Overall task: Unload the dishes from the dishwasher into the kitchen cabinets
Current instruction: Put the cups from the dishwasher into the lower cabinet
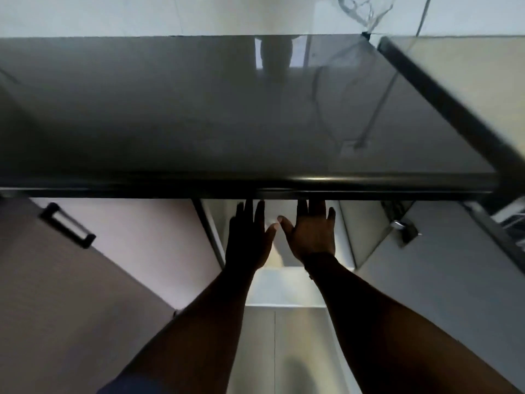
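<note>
Both my hands reach into an open lower cabinet (287, 257) under the dark countertop (199, 115). My left hand (250, 237) is flat with straight fingers, its fingertips hidden below the counter edge. My right hand (311, 234) lies beside it, fingers also straight and spread, thumb pointing toward the left hand. Neither hand holds anything. Something white and blurred shows between and under the hands; I cannot tell what it is. No dishes are plainly visible.
The left cabinet door (71, 274) with a black handle (68, 226) swings open at left. The right door (443, 280) stands open with a metal hinge (403, 227). A dishwasher rack edge (511, 220) shows at far right. Tiled floor (284, 351) lies below.
</note>
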